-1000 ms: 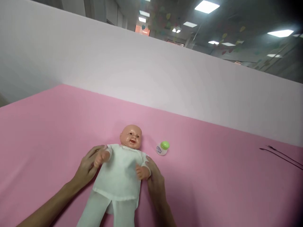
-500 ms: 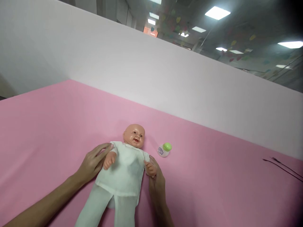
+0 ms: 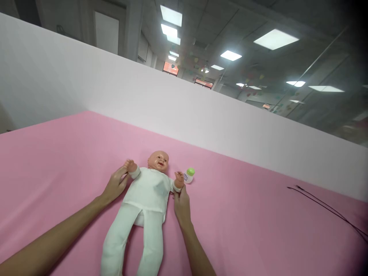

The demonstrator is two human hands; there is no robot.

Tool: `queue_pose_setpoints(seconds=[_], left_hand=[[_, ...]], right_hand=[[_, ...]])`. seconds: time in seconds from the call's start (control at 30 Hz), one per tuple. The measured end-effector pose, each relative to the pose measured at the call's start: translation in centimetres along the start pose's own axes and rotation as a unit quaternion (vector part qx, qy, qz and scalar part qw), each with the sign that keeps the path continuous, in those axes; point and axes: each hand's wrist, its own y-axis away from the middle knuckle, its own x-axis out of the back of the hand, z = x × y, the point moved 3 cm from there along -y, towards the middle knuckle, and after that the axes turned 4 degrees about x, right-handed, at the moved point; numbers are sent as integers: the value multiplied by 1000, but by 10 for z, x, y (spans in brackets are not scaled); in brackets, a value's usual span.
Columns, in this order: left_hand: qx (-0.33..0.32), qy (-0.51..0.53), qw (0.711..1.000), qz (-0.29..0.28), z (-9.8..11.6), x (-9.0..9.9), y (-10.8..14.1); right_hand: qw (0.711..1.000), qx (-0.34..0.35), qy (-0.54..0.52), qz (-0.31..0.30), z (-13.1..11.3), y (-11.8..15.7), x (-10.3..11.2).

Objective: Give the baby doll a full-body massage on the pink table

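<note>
A baby doll (image 3: 148,191) in a white top and white trousers lies face up on the pink surface (image 3: 244,214). Its two arms are raised outward beside its head. My left hand (image 3: 115,186) has its fingers closed on the doll's arm at the left, near the wrist. At the right, my right hand (image 3: 182,205) grips the doll's other arm just below its small hand. A small bottle with a green cap (image 3: 189,175) stands just beyond that arm, its lower left partly hidden by the doll's hand.
Dark thin cables (image 3: 324,205) lie on the pink surface at the right. A white low wall (image 3: 184,111) runs behind the surface, with ceiling lights and a room beyond it.
Both doll arms have gone from hanging beside the body to raised outward, with my hands moving up along with them. The view has tilted upward, showing more ceiling.
</note>
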Motion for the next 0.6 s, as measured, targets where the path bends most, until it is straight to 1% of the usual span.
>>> queue_pose_setpoints(seconds=[0.07, 0.13, 0.17, 0.23, 0.3, 0.37, 0.4, 0.47, 0.53, 0.6], left_hand=[[-74, -24, 996, -41, 3, -2, 1], [-144, -56, 985, -80, 6, -4, 2], [-174, -73, 978, -90, 8, -4, 3], [-215, -101, 966, -97, 11, -5, 4], [-224, -109, 964, -97, 13, -5, 4], [-194, -88, 974, -80, 13, -5, 3], [-162, -68, 983, -60, 11, -5, 2], [-74, -19, 997, 1, 5, -2, -1], [13, 31, 998, 61, -3, 2, -3], [70, 68, 991, 96, -9, 6, -4]], right_hand=[[998, 60, 17, -13, -3, 1, -2], [990, 130, 48, -32, -3, 3, -6], [983, 162, 69, -42, -3, 4, -7], [970, 210, 110, -54, -2, 6, -9], [966, 221, 124, -52, -2, 7, -9], [976, 197, 84, -41, -2, 6, -9], [985, 166, 44, -30, -2, 4, -8], [995, 77, -57, 14, 1, 1, -7], [986, -8, -153, 71, 7, -1, -6], [970, -49, -211, 106, 12, -3, -6]])
